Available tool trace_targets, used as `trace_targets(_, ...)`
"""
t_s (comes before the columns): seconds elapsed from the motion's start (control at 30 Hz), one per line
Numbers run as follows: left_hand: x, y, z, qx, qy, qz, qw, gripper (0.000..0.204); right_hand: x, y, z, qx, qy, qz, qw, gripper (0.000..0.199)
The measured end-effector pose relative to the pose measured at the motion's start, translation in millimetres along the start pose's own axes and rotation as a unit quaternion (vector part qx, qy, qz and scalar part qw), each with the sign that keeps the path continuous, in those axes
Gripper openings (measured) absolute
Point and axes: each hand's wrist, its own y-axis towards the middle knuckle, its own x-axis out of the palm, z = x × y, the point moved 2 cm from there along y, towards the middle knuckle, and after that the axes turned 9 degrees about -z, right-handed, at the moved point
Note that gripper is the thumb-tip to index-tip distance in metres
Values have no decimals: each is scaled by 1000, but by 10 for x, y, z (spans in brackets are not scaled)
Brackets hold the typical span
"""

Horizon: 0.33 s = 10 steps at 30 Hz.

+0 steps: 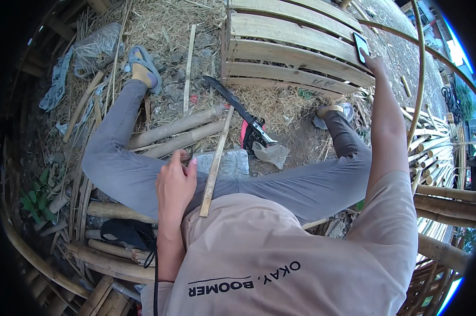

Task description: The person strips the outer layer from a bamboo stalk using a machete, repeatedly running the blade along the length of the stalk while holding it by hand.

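Note:
My right hand [373, 63] reaches out to the far right with its fingers closed on a smartphone [360, 47], held by the right end of a wooden slatted crate [296, 47]. Over my left thigh is my left hand [176, 183], its fingers loosely bent and the thumb apart, with nothing visible in it. Just right of it a thin bamboo strip [217, 164] leans up from my lap across a pale stone block [230, 162]. Beyond the block lies a machete [235, 102] with a dark curved blade, its handle toward me, next to a pink and black object [245, 134].
Two bamboo poles [177, 126] lie between my legs, near another strip [189, 68]. Crumpled clear plastic [272, 154] sits by the machete handle. Plastic bags [96, 50] lie far left. A black pouch [126, 233] rests on bamboo at left. Stacked bamboo [432, 150] is at right.

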Motion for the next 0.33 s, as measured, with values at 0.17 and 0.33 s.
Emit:
trace_targets(0.17, 6, 282, -44, 48, -150, 64, 985, 27, 233, 526, 416, 29, 15, -73, 997, 108)
trace_targets(0.33, -182, 397, -75, 66, -228, 125, 963, 32, 71, 372, 187, -33, -25, -174, 984, 106)
